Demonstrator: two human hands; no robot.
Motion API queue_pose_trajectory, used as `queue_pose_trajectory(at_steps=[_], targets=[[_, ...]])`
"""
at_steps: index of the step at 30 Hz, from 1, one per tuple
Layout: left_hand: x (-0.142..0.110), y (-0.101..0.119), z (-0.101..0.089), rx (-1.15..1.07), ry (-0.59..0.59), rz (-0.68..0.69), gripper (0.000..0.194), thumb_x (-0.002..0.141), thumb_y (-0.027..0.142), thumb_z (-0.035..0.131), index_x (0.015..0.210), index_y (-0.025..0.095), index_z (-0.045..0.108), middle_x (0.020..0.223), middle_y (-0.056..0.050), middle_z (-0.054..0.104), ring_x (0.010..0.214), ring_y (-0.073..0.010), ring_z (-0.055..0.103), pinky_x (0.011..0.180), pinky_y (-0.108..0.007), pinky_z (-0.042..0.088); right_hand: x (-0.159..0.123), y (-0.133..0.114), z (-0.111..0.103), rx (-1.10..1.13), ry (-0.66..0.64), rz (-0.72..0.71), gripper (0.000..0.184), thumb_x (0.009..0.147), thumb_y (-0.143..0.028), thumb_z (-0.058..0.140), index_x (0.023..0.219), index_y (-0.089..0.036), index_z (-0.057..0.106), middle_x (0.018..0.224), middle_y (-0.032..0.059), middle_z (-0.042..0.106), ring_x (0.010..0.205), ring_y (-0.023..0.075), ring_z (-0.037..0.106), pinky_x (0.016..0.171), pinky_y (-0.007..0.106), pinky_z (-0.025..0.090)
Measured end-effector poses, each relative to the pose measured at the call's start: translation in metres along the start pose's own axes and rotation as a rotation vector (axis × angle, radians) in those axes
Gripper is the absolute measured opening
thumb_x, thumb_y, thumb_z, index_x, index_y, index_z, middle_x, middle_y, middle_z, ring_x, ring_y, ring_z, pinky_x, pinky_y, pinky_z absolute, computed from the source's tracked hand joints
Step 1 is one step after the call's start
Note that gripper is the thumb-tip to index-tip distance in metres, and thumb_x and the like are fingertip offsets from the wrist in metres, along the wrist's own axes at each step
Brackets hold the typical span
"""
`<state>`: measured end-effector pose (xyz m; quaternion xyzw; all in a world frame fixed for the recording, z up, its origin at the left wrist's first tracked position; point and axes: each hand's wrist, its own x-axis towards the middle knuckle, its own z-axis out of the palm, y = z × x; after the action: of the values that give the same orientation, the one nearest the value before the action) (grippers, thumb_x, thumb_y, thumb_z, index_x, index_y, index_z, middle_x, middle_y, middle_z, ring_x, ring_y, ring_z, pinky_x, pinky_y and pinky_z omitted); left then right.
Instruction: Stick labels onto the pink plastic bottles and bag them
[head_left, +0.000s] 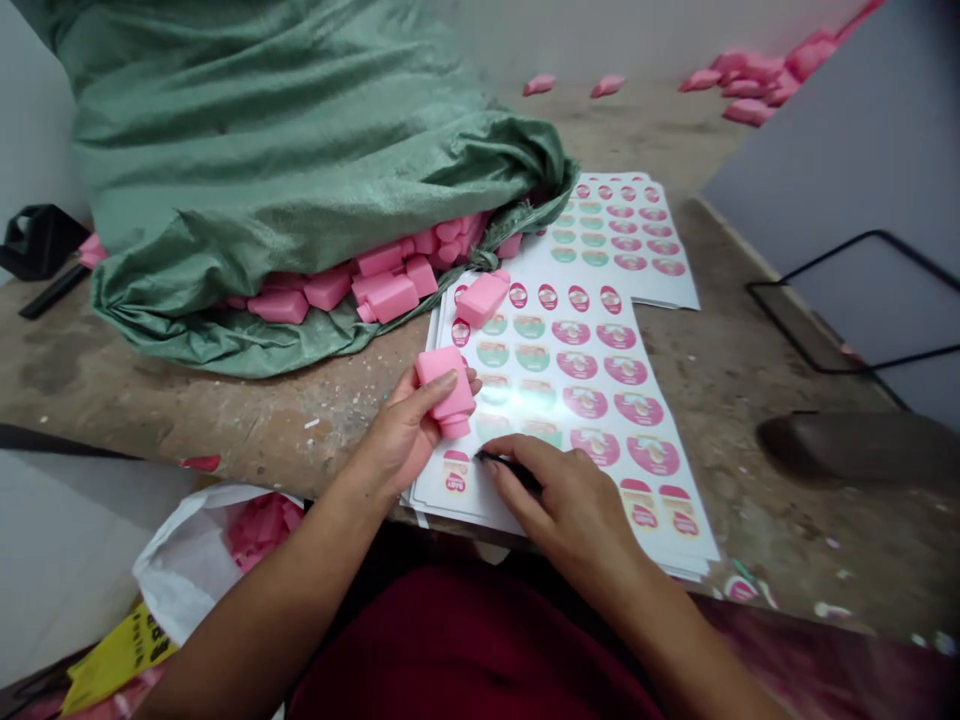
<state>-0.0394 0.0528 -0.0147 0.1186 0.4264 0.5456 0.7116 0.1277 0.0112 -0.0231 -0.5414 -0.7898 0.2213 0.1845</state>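
Note:
My left hand (409,425) is closed round a small pink plastic bottle (447,385), its neck pointing down toward me. Beneath both hands lies a stack of sticker sheets (559,510) printed with rows of pink, green and red labels. My right hand (566,495) pinches a slim black tool (517,468); its dark tip is over the sheet, close to a "BABY" label (454,472) at the lower left. I cannot make out what kind of tool it is. Another pink bottle (482,298) lies on the top left of the sheets.
A large green woven sack (300,170) spills pink bottles (390,298) at the back left. More sticker sheets (667,285) lie behind. Several pink bottles (757,80) rest against the far wall. A white bag (172,540) with pink pieces hangs below the table edge. A black metal frame (814,262) stands right.

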Motion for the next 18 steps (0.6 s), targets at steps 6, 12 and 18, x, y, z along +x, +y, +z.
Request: queue_pose_trajectory(at_steps=[6,12,18], targets=[[-0.0012,-0.0037,-0.0042,-0.019,-0.044,0.036,0.028,0.079,0.01,0.069,0.106,0.014,0.061,0.099,-0.009,0.073,0.094,-0.0182,0.069,0.086,-0.029,0.052,-0.0007,-0.0021,0.0081,-0.156,0.15,-0.115,0.018,0.093,-0.025,0.05,0.087,-0.02,0.066,0.067,-0.0013,0.071,0.049,0.0172,0.051,0.061,0.03,0.031],[-0.0018,-0.0057,-0.0046,-0.003,-0.061,0.06,0.036,0.073,0.014,0.076,0.105,0.014,0.061,0.098,-0.007,0.072,0.094,-0.017,0.067,0.089,-0.03,0.05,-0.0014,-0.0043,0.0106,-0.224,0.189,-0.161,0.02,0.096,-0.023,0.047,0.085,-0.021,0.063,0.065,-0.0023,0.07,0.047,0.016,0.049,0.063,0.03,0.029],[-0.0025,-0.008,-0.0053,0.028,-0.065,0.069,0.038,0.071,0.017,0.079,0.105,0.015,0.061,0.1,-0.007,0.072,0.097,-0.0176,0.065,0.092,-0.031,0.048,0.0005,-0.0073,0.0109,-0.29,0.186,-0.177,0.019,0.095,-0.02,0.048,0.082,-0.02,0.061,0.066,-0.0006,0.07,0.049,0.0168,0.052,0.063,0.031,0.028]])
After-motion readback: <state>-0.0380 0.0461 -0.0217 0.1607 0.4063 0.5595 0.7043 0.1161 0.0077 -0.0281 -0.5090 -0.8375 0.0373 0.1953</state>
